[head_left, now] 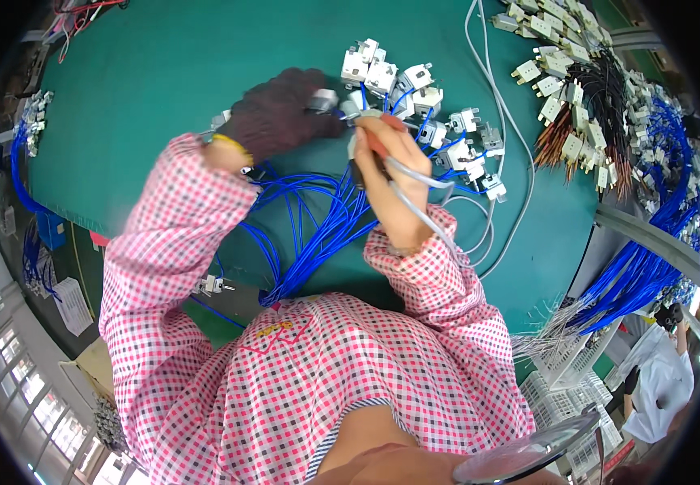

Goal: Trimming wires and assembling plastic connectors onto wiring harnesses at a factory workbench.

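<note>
In a dark knitted glove with a yellow cuff, my left hand (pixel 279 117) is closed around a small white plug (pixel 322 99). Close on its right, my bare right hand (pixel 397 170) grips a red-handled tool (pixel 376 142) with a grey cord; its tip points at the plug, and its exact kind is unclear. Several white plugs with metal pins (pixel 381 78) lie in a loose cluster beyond and right of my hands. Their blue wires (pixel 318 214) gather into a bundle running toward my body. My fingers partly hide the working spot.
The green table mat (pixel 172 48) lies beneath everything. A grey cable (pixel 502 105) loops across its right side. More plugs with brown and black wires (pixel 576 105) are heaped at far right, beside a thick blue wire bundle (pixel 641 259). Another person (pixel 659 380) is at lower right, near white baskets (pixel 564 404).
</note>
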Available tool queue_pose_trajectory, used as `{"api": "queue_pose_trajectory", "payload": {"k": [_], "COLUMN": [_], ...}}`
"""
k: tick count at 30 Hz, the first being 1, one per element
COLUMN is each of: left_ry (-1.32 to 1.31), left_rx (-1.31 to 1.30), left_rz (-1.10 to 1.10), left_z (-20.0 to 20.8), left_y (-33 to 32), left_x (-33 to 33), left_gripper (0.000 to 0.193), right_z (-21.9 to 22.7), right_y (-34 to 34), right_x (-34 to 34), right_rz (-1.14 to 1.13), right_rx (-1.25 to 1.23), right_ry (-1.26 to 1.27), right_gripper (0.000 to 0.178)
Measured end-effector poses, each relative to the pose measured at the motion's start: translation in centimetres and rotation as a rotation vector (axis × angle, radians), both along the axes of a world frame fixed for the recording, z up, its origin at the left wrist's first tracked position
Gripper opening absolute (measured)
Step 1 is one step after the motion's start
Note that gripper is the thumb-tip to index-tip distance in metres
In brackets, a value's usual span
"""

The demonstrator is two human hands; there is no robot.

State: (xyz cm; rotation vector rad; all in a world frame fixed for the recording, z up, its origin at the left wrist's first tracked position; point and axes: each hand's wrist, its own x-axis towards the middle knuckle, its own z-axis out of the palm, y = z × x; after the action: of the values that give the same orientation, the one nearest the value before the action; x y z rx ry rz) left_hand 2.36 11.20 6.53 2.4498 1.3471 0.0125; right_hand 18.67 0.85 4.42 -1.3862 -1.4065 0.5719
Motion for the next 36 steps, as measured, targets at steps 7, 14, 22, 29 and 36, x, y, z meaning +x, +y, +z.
{"api": "queue_pose_trajectory", "payload": {"k": [7, 14, 22, 29, 36], "left_ry": [-0.192, -0.921, -0.641, -1.019, -1.079], "left_rx": [-0.073, -0.404, 0.026, -0.153, -0.220], "left_rz": [0.202, 0.443, 0.138, -0.197, -0.243], "left_z": [2.4, 1.8, 2.5, 4.6, 4.5], "left_y": [-2.8, -5.2, -5.7, -6.6, -7.3], "left_x": [-5.1, -4.4, -4.5, -4.9, -4.7], "left_gripper": [0.049, 0.051, 0.059, 0.093, 0.082], "right_z": [0.5, 3.2, 3.3, 7.3, 9.0], "right_y": [0.6, 0.8, 2.4, 0.5, 0.5], "right_x": [1.6, 0.7, -1.3, 1.3, 1.2], "right_rz": [0.037, 0.198, 0.250, 0.657, 0.755], "right_rx": [-0.023, -0.107, -0.045, -0.111, -0.092], "right_ry": [0.039, 0.528, 0.326, 0.483, 0.362], "right_gripper": [0.015, 0.019, 0.021, 0.024, 0.018]}}
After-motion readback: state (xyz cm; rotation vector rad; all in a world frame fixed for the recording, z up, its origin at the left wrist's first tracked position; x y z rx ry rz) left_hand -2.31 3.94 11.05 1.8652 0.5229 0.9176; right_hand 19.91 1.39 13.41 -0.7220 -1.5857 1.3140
